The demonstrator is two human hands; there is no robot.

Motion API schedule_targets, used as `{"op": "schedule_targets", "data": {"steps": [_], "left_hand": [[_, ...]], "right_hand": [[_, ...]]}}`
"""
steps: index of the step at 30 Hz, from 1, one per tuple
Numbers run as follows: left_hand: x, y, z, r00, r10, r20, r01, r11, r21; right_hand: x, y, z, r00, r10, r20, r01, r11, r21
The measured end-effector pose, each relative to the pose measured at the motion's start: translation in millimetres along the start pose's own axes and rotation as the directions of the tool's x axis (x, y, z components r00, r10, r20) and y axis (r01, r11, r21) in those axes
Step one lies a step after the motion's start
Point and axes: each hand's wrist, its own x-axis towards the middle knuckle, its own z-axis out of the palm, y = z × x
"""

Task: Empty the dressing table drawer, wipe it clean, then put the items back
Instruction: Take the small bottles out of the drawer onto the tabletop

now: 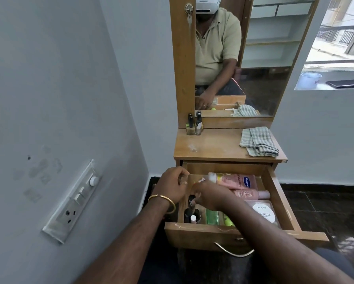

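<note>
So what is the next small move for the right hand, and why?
Probably lift the small bottle at the right hand out and stand it by the bottles on the tabletop: the drawer is still full and the cloth lies unused.

Wooden drawer (pixel 274 193) pulled open, full of cosmetics (pixel 236 181)

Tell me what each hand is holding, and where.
Left hand grips the drawer's left wall. Right hand reaches among small bottles; whether it holds one cannot be told.
</note>
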Motion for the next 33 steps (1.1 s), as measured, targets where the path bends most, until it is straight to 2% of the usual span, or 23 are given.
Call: {"op": "schedule_targets", "data": {"steps": [3,6,9,13,17,21,23,27,33], "left_hand": [[0.2,-1.7,2.1,0.995,0.008,0.103,-0.004,0.999,-0.040],[-0.9,4.3,1.3,0.986,0.019,0.165,-0.005,0.996,-0.084],[-2.2,13.6,-0.7,0.990,0.060,0.129,-0.042,0.989,-0.140],[-0.4,15.1,-2.8,0.996,0.070,0.061,-0.062,0.990,-0.125],[1.9,8.6,-5.8,1.000,0.030,0.009,-0.028,0.988,-0.154],[2.8,5.9,-8.1,1.000,-0.002,-0.016,-0.001,0.986,-0.168],[3.6,6.6,-7.4,1.000,-0.018,-0.016,0.015,0.985,-0.172],[5.8,6.1,-4.2,0.999,-0.043,-0.007,0.041,0.982,-0.184],[14.5,3.2,-3.9,0.999,-0.036,-0.029,0.029,0.978,-0.205]], "right_hand": [[-6.9,2.6,-21.1,0.999,-0.005,-0.034,0.008,0.997,0.079],[-16.3,2.3,-46.6,0.990,-0.029,-0.137,0.046,0.991,0.123],[-21.8,0.0,-63.4,0.976,-0.063,-0.211,0.103,0.978,0.184],[-23.7,0.5,-67.1,0.962,-0.099,-0.256,0.169,0.948,0.270],[-29.6,12.2,-43.6,0.983,-0.041,-0.181,0.105,0.927,0.360],[-28.0,21.8,-1.5,0.997,-0.061,0.056,0.051,0.985,0.165],[-23.1,22.4,14.6,0.990,-0.081,0.114,0.071,0.994,0.086],[-14.0,23.7,24.3,0.993,-0.089,0.080,0.085,0.995,0.055],[-11.6,29.2,17.6,0.995,-0.079,0.065,0.072,0.992,0.103]]}}
